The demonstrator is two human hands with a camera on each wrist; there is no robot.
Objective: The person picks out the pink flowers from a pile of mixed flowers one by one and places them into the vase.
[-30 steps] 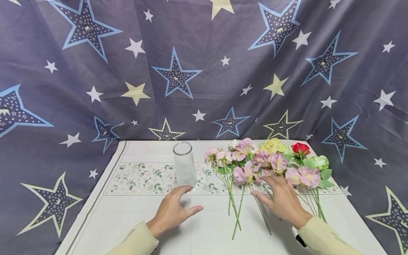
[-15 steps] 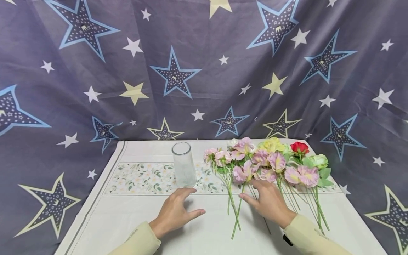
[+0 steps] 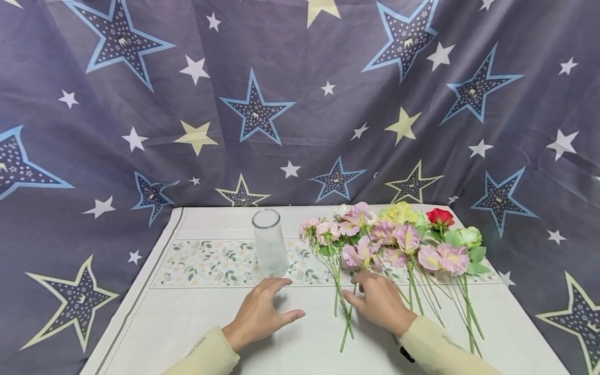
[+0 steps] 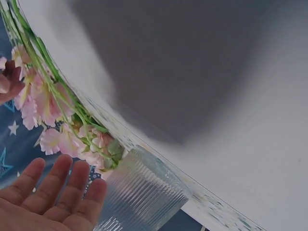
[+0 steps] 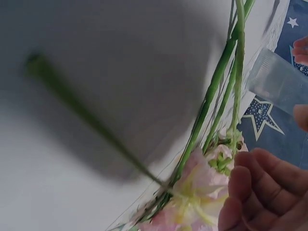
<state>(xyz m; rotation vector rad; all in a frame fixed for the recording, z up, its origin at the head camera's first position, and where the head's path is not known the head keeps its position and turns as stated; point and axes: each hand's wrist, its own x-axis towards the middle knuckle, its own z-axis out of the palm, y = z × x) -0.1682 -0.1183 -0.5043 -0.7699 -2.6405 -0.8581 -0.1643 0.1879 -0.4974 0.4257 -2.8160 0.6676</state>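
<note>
We see the right hand (image 5: pixel 272 192) with fingers (image 5: pixel 239 185) bent, beside a pink-and-yellow flower (image 5: pixel 192 190). Green stems (image 5: pixel 217 72) cross above it, and a clear vase (image 5: pixel 276 79) shows against blue star-patterned cloth (image 5: pixel 262 118), near the left hand (image 5: pixel 301 52).

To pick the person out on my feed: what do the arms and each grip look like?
The left sleeve and right sleeve are long and pale yellow-green, each with a faint marking near the cuff, too small to read. A small black object, unclear what, shows below the right cuff. The left grip and right grip are bare, ungloved.
</note>
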